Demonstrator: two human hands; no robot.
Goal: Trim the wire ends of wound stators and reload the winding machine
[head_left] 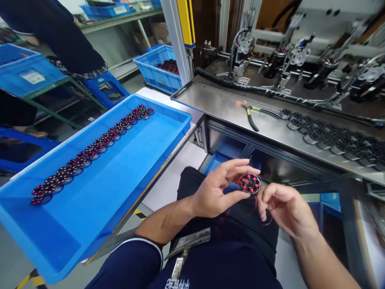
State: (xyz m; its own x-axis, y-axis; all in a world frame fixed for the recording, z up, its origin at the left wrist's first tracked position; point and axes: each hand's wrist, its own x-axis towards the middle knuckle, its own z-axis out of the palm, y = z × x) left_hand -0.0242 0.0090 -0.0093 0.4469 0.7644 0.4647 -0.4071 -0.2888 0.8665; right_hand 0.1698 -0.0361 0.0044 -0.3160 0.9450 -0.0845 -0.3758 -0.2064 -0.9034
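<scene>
Above my lap, my left hand (215, 188) grips a round motor stator (249, 184) by its rim, between the thumb and the fingers. Red wire coils sit around the stator's ring. Thin red lead wires (256, 200) hang from its lower right side. Just right of it, my right hand (284, 204) is closed with its fingertips pinched on these wires, and a loose end shows below the fingers. Exactly how the fingertips meet the wire is partly hidden.
At left, a blue tray (126, 160) holds a long row of red-wound stators (90, 152). On the metal bench (210, 100) lie cutting pliers (252, 114) and many black parts (337, 138). Machine fixtures (297, 56) stand behind. A co-worker (60, 36) is at upper left.
</scene>
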